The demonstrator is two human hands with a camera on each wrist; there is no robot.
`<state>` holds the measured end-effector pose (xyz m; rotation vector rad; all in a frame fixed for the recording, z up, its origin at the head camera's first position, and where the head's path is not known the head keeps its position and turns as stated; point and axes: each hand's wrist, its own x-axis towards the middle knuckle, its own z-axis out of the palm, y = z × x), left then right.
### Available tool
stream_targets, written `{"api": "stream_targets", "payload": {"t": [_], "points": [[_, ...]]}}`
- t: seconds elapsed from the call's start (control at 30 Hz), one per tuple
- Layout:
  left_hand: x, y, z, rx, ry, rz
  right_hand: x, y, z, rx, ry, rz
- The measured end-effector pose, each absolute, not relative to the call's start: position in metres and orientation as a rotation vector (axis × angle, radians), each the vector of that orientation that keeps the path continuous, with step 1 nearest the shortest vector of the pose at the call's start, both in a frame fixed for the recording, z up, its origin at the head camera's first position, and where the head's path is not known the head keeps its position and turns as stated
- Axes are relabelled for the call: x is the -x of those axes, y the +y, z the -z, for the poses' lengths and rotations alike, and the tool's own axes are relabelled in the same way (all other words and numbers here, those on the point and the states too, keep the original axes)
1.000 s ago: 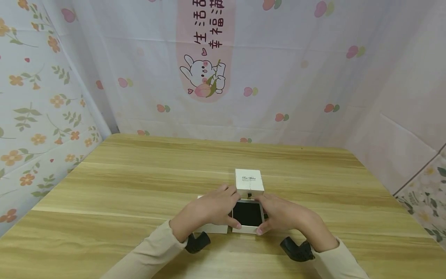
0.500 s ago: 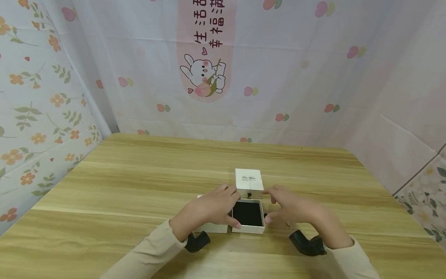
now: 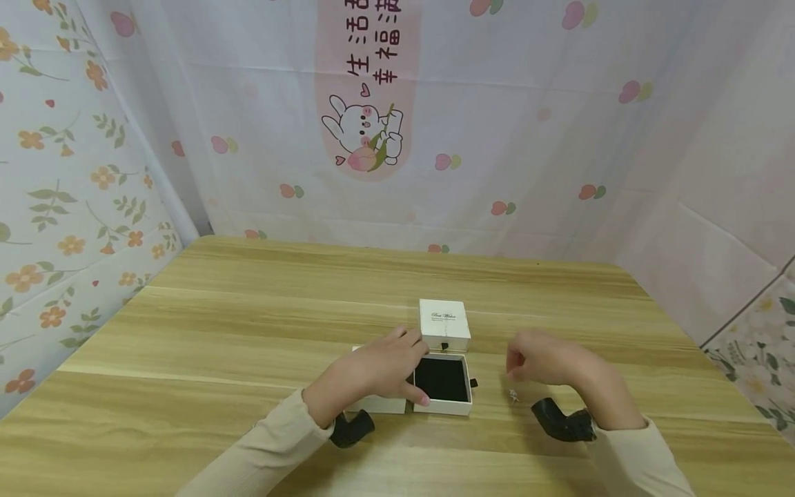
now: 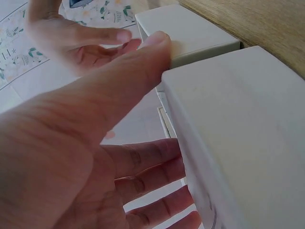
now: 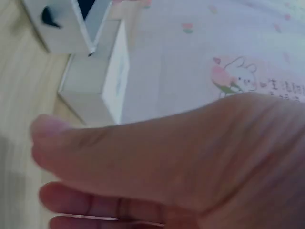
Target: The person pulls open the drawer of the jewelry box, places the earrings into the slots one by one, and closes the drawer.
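Observation:
A small white drawer box tray (image 3: 442,407) lined in black lies uncovered on the table, with a black tab on its right side. My left hand (image 3: 379,369) holds its left end, thumb at the front corner and fingers towards the back. Beneath that hand is a white box (image 3: 385,405), mostly hidden; in the left wrist view my fingers lie against this white box (image 4: 238,119). My right hand (image 3: 549,359) hovers to the right, thumb and fingers loosely bent, nothing visible between them. Just below it lies a tiny shiny star-like trinket (image 3: 513,396), too small to make out.
Behind the tray stands a closed white box (image 3: 444,321) with printed lettering and a black pull tab. All of it sits on a wooden table (image 3: 279,297). A patterned curtain (image 3: 528,138) hangs behind the table's far edge.
My right hand has let go of the tray's right side and moved right, uncovering the black tab and the trinket. My left hand has stayed in place.

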<state>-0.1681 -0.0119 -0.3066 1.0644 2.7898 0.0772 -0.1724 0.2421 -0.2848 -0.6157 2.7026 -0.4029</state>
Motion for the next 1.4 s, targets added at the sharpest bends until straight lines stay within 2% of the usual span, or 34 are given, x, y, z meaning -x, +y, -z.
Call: {"api": "stream_targets", "payload": {"t": [0.4,1.4], "points": [[0.168,-0.011,0.306,-1.036,2.782,-0.098,0.177,0.245,0.300,0.477,2.654,0.255],[0.169,-0.012,0.307,-1.037,2.775,-0.091,0.176,0.239,0.304,0.447,2.643,0.261]]}}
